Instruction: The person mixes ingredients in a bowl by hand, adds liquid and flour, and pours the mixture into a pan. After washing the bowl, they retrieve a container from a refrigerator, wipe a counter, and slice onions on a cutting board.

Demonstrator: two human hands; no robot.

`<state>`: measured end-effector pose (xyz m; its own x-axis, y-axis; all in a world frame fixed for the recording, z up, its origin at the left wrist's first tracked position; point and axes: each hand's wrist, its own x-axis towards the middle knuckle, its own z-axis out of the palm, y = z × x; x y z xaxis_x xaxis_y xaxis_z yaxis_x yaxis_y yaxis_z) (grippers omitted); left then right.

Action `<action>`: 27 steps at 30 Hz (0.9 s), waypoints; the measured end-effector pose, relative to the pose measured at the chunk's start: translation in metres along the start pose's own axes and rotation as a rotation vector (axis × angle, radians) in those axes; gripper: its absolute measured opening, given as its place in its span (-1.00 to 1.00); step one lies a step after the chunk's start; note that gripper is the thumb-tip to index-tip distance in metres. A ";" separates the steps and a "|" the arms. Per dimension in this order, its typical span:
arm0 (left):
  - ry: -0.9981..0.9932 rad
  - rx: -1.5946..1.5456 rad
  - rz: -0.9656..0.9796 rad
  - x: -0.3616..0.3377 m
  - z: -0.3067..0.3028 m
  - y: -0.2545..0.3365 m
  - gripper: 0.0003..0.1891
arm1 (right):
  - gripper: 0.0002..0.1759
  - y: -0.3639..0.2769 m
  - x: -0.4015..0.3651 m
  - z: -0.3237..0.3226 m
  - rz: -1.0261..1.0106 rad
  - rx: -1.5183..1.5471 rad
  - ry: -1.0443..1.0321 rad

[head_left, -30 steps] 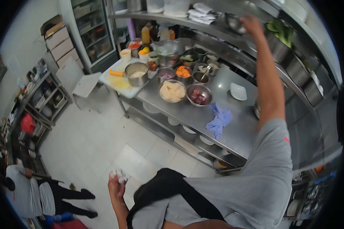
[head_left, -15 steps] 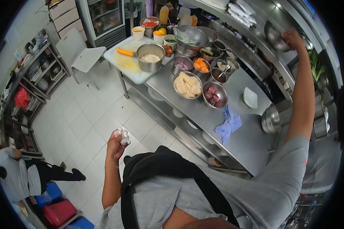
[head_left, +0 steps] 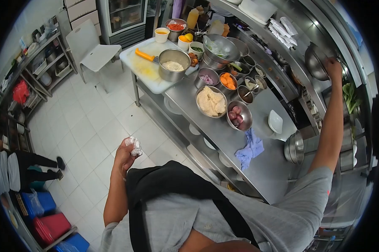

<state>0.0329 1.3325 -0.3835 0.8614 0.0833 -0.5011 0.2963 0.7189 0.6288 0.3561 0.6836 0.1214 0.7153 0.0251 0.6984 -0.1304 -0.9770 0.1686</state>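
Observation:
My left hand (head_left: 122, 154) is closed around a crumpled ball of shiny, whitish wrap (head_left: 134, 145), held over the floor beside the table. My right hand (head_left: 334, 69) reaches up at the far right, fingers on the rim of a large metal bowl (head_left: 315, 63) tilted on its side near the upper shelf. Below that arm, a stack of metal bowls (head_left: 296, 148) stands at the end of the steel table. A small white dish (head_left: 275, 121) and a bunched blue cloth (head_left: 250, 149) lie nearby on the tabletop.
On the steel table (head_left: 256, 176) stand a bowl of pale paste (head_left: 211, 102), a bowl of reddish balls (head_left: 236, 117) and several ingredient containers. A cutting board (head_left: 144, 72) bears an orange-handled knife (head_left: 145, 54) and a pot (head_left: 172, 66). A person (head_left: 23, 170) stands at left.
The view has shifted slightly. My right hand stays at the metal bowl's rim, and my left hand still holds the crumpled wrap. The other person at left has shifted position.

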 end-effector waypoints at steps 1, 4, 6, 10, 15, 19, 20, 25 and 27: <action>-0.002 0.025 0.010 0.001 -0.001 0.002 -0.67 | -0.68 0.006 0.003 0.001 -0.015 -0.017 0.047; 0.023 0.012 0.018 0.002 -0.002 0.010 -0.67 | -0.63 -0.010 -0.008 -0.019 -0.064 -0.080 0.205; 0.000 0.010 0.028 0.005 -0.004 0.020 -0.67 | -0.57 -0.032 -0.025 -0.040 -0.073 -0.043 0.205; -0.062 -0.027 0.036 0.018 -0.007 0.052 -0.66 | -0.55 -0.091 -0.091 -0.083 -0.061 0.011 0.280; -0.367 -0.043 0.095 0.044 -0.004 0.141 -0.61 | -0.73 -0.226 -0.207 -0.112 -0.005 0.500 0.090; -0.642 -0.035 0.167 0.045 0.027 0.256 -0.54 | -0.77 -0.405 -0.286 -0.075 -0.089 1.136 -0.168; -0.706 -0.021 0.184 0.042 0.038 0.285 -0.53 | -0.72 -0.442 -0.303 -0.055 -0.144 1.065 -0.199; -0.829 0.420 0.298 0.067 0.061 0.383 -0.57 | -0.64 -0.631 -0.349 -0.014 -0.185 1.319 -0.348; -0.750 0.752 0.302 0.103 0.053 0.393 -0.61 | -0.64 -0.681 -0.351 -0.004 -0.182 1.404 -0.396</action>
<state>0.2601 1.5873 -0.1566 0.8967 -0.4383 0.0618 -0.0120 0.1155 0.9932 0.1910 1.3412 -0.2361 0.8158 0.3354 0.4712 0.5742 -0.3721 -0.7292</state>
